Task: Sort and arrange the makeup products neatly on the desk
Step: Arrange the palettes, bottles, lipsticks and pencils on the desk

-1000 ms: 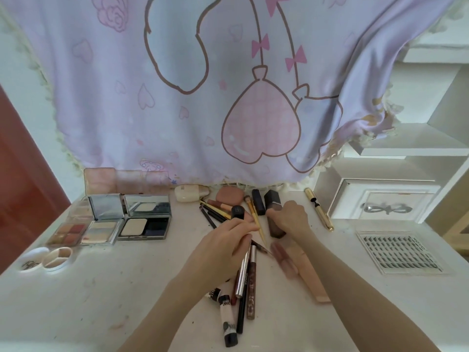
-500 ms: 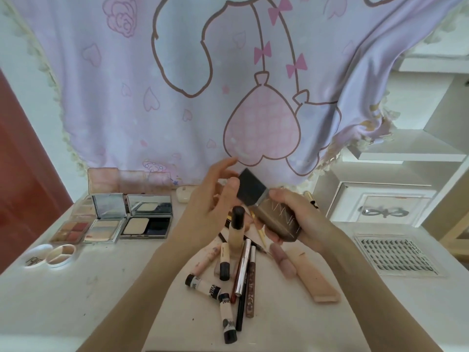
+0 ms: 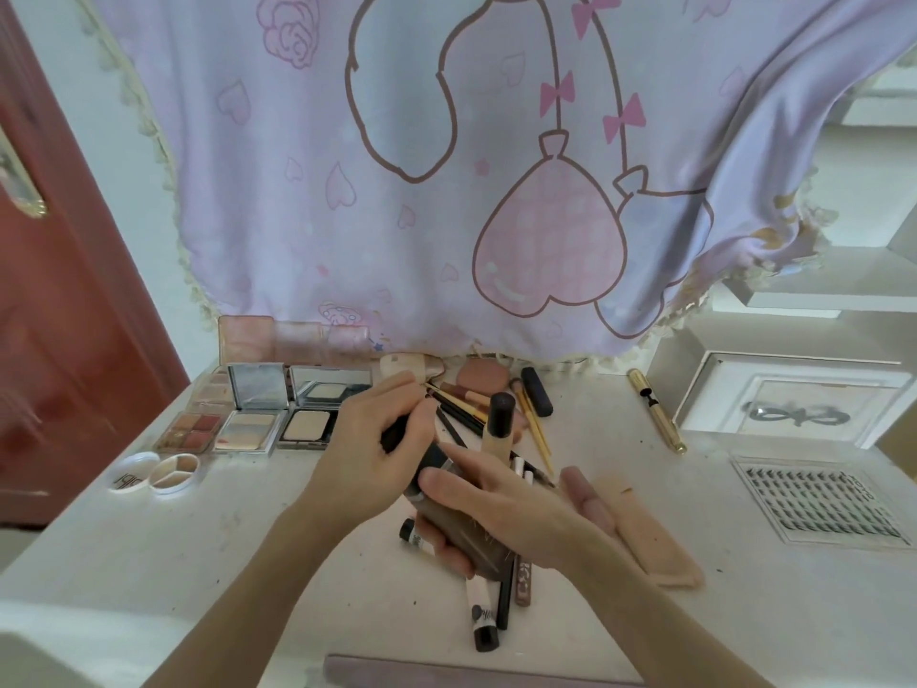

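The right hand (image 3: 501, 508) has its fingers clamped round a brown glass foundation bottle (image 3: 461, 533) held above the white worktop (image 3: 248, 563). The left hand (image 3: 377, 454) pinches its black cap (image 3: 397, 432). A jerk could knock over the upright beige tube with black cap (image 3: 497, 429) just behind, scattering the pencils.

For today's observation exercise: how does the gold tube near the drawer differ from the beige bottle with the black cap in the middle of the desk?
The gold tube lies flat on the desk; the beige bottle stands upright. The gold tube is slim and metallic; the beige bottle is thicker, pale, with a black cap. The gold tube lies apart by the drawer; the beige bottle rises from the cluttered pile. Neither is held by a hand.
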Demonstrator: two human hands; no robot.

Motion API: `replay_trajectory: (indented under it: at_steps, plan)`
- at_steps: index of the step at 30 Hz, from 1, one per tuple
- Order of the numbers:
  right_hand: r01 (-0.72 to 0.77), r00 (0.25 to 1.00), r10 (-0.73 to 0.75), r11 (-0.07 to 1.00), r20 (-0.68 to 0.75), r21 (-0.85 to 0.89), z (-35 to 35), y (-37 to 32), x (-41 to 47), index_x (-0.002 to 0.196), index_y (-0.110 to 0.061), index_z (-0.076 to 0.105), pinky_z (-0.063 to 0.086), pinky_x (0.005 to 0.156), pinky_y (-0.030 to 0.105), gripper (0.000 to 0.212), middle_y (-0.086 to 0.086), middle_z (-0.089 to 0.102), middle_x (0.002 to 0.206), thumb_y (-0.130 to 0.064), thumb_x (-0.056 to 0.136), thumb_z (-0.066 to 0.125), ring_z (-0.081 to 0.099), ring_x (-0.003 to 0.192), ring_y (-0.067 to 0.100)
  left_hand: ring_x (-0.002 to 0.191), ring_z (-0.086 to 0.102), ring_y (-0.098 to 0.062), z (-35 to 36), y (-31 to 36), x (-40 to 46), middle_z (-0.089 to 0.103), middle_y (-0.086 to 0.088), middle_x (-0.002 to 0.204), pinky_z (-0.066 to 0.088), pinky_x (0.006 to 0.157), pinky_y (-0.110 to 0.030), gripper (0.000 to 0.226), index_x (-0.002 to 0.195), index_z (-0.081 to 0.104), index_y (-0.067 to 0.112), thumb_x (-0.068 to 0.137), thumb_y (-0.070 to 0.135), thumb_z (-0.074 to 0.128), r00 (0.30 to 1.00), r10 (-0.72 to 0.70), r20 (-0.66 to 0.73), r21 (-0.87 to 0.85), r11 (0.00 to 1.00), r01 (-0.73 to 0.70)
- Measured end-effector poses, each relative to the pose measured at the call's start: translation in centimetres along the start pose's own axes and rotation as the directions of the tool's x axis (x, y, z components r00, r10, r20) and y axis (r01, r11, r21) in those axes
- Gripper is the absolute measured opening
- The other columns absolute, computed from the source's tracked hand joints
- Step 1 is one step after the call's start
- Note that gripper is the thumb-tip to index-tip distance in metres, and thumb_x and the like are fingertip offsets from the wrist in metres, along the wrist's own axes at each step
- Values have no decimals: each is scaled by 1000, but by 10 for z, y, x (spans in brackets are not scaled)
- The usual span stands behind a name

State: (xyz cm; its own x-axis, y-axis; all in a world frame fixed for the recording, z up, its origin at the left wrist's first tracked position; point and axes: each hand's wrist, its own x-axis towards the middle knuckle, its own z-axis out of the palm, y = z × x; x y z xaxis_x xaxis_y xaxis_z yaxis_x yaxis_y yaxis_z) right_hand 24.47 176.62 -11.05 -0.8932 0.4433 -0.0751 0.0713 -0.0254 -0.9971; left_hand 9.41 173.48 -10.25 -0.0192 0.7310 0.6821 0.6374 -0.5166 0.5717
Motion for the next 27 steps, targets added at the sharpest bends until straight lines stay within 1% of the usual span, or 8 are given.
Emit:
replay_trajectory:
  at_steps: [4,11,16,19,21,22,25,27]
  plan:
    - [-20,1000,20,1000,-7,16,2,2,6,113,-4,42,42,42,21,38,0,56,65,-35,91,48,50,45,11,54,40,-13,-4,-3,-1,42,-7,57,32,51,-18,40,57,50,-3,87,21,39,1000,-1,1,2,1000,1]
    - [-8,1000,7,998,26,54,6,10,12,98,-18,43,43,44,23,19,2,56,67,-37,96,46,49,45,13,57,43,-13,-9,-13,-1,43,-6,60,34,53,-16,39,58,52,1,87,25,40,999,-26,26,3,1000,26]
    - [-31,999,30,998,-15,-50,6,14,24,95,-20,45,46,53,27,18,1,59,71,-38,94,50,52,48,12,70,54,-10,-19,-20,-4,57,4,75,43,60,-12,26,72,57,26,79,48,43,973,-227,48,-21,973,229]
    - [-67,998,66,998,-2,-7,6,17,31,96,-20,48,48,57,28,15,2,61,75,-32,92,54,55,54,14,84,59,-4,-28,-25,-11,61,13,88,53,70,-19,24,91,55,35,81,56,55,889,-424,174,-138,883,449]
    - [-83,997,83,997,0,3,8,17,35,98,-16,49,49,59,27,10,3,61,78,-23,93,54,57,60,15,86,60,-7,-35,-26,-15,60,10,94,54,71,-28,11,96,55,34,86,39,56,850,-489,199,-128,847,517]
    - [-89,996,89,996,-6,-17,9,17,36,99,-15,50,50,61,27,8,3,62,79,-20,94,54,57,62,17,85,59,-5,-38,-27,-17,60,9,94,54,70,-28,8,95,56,33,88,30,54,848,-496,185,-110,847,519]
    - [-106,994,105,992,-23,-64,13,18,42,98,-16,52,51,64,27,7,2,63,80,-21,93,55,58,65,17,77,56,11,-44,-31,-22,59,9,92,49,61,-12,17,94,55,34,91,17,52,863,-479,161,-97,862,497]
    - [-111,994,109,992,-29,-65,15,19,45,97,-16,54,50,63,26,7,2,64,81,-21,92,56,58,64,15,79,55,12,-47,-33,-24,59,7,94,46,60,-9,18,95,55,32,91,15,51,866,-473,161,-123,861,493]
